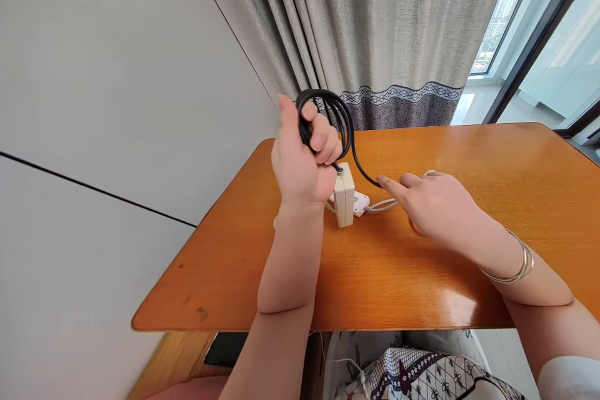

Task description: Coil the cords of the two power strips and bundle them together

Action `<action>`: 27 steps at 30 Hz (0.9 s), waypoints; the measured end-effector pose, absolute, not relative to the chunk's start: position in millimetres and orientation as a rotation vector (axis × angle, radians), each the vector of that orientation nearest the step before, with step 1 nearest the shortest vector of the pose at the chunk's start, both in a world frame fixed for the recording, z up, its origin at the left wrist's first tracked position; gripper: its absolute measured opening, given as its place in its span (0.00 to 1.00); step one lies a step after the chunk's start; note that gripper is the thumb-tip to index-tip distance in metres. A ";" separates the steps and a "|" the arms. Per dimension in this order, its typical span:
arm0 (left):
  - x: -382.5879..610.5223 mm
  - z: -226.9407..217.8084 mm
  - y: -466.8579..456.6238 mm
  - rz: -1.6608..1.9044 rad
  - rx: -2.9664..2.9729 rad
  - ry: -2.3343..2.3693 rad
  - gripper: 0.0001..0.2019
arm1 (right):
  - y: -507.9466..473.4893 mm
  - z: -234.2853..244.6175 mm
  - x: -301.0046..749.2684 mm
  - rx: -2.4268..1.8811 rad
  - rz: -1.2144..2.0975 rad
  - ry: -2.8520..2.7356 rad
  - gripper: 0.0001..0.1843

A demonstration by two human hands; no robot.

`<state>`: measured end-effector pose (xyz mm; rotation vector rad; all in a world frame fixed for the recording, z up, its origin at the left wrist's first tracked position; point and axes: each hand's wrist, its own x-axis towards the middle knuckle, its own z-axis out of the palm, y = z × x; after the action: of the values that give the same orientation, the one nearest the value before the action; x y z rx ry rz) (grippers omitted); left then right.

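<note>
My left hand (304, 159) is raised above the table with its fingers wrapped round several loops of a black cable (349, 122). From the loops, one length of the cable runs down to my right hand (429, 200), whose thumb and fingers pinch it low over the table. Just under my left hand is a cream rectangular box (344, 197), and the black cable enters its top. Behind the box lies a small white block (361, 204) with a white cord (382, 205) leading right, partly hidden by my right hand.
The brown wooden table (375, 281) has rounded corners. A grey cabinet wall (117, 106) borders it on the left, and a grey curtain (398, 25) hangs behind. Glass doors are at the far right. A thin white wire (344, 360) hangs below the front edge near my lap.
</note>
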<state>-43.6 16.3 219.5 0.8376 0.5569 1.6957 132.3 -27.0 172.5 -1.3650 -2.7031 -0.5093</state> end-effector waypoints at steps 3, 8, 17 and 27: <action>-36.1 213.7 14.4 1.628 0.948 0.566 0.28 | -35.4 181.7 139.4 -0.986 -0.627 -2.546 0.20; -30.2 200.8 9.3 1.489 1.102 0.553 0.24 | -34.2 187.7 153.7 -0.799 -0.646 -2.250 0.16; -17.2 191.1 -9.3 0.999 1.269 0.495 0.21 | -26.5 189.6 155.4 -1.046 -0.500 -1.907 0.19; -15.6 192.8 3.7 0.874 0.980 0.431 0.27 | 25.2 178.9 166.5 -0.597 0.499 -1.737 0.30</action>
<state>-15.6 3.7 192.8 0.9799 0.4311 0.8742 166.5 25.2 178.9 -0.5969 -1.7375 0.4986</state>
